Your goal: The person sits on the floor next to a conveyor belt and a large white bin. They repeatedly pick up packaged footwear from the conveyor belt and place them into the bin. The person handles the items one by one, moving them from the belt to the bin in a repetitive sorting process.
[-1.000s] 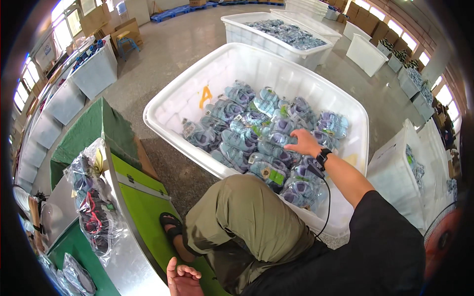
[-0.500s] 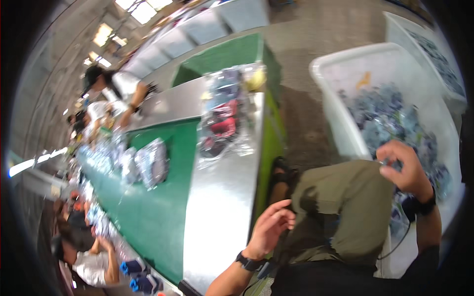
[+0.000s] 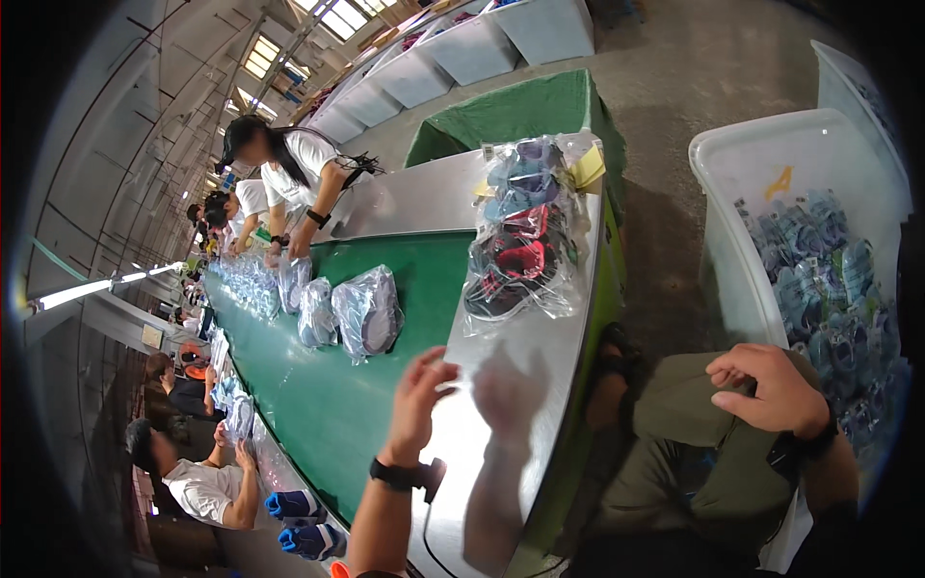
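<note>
Two bare hands stand well apart, and neither shows anything in its grasp. The left hand [image 3: 416,400] is raised over the edge between the green belt [image 3: 299,380] and the metal surface [image 3: 453,472], its fingers loosely bent. The right hand [image 3: 766,385] is beside the white bin [image 3: 737,173], in front of the person's knee [image 3: 674,405], fingers curled with the thumb a little away from them; whether it touches the knee cannot be told.

Nearest the left hand, on the belt, lies a clear-bagged bundle [image 3: 368,313], with a smaller bagged bundle [image 3: 316,313] just beyond it. Both are already wrapped. On the metal surface rest the bagged sample shoes [image 3: 520,241], blue-grey ones beyond black-and-red ones.

The bin by the right hand holds many bagged shoes [image 3: 819,279], pale blue and purple. These look packed already, and most of the load seems not yet dealt with; no exact count can be made.

Farther along the belt, a co-worker in a white shirt [image 3: 308,159] handles another bag, among many more bagged items [image 3: 246,284]. Across the belt, a seated co-worker [image 3: 207,491] has hands raised, near loose blue shoes [image 3: 299,506] without visible bags.
</note>
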Tool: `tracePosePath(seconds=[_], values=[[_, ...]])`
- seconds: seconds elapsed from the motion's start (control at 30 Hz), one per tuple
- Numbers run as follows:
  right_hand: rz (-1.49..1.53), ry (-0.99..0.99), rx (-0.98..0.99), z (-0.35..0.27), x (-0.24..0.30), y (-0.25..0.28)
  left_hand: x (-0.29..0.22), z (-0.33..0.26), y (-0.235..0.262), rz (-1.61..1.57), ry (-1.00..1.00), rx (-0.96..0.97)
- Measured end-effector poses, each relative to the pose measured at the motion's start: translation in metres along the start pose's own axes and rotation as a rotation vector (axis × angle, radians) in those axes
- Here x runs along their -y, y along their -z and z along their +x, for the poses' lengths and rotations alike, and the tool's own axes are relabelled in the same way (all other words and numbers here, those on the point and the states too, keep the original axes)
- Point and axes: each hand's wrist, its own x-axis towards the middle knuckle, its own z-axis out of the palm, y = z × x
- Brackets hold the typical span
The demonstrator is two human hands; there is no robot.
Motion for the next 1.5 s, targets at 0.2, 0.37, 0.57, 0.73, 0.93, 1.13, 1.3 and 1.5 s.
tracePosePath(seconds=[0.2,0.37,0.57,0.73,0.93,1.13,1.3,1.5], values=[[-0.107,0.054,-0.001,0.006,-0.008,-0.007,0.024,0.103,0.13,0.525,-0.212,-0.62],[-0.126,0.026,-0.032,0.01,-0.015,-0.01,0.042,0.143,0.2,0.604,-0.114,-0.891],[-0.206,0.036,0.03,0.016,-0.018,-0.014,0.055,0.161,0.21,0.095,0.112,-0.832],[-0.233,0.017,0.047,0.015,-0.015,-0.014,0.071,0.161,0.222,-0.015,0.275,-0.625],[-0.199,0.032,0.033,0.01,-0.02,-0.016,0.088,0.14,0.184,0.261,0.145,-0.671],[-0.293,0.148,0.089,0.007,-0.02,-0.015,0.106,0.069,0.128,0.38,-0.332,-0.669],[-0.321,0.09,0.14,0.0,-0.011,-0.009,0.099,0.006,0.133,0.281,-0.41,-0.399],[-0.318,0.091,0.162,-0.003,-0.006,-0.009,0.08,-0.043,0.118,-0.035,-0.135,-0.367]])
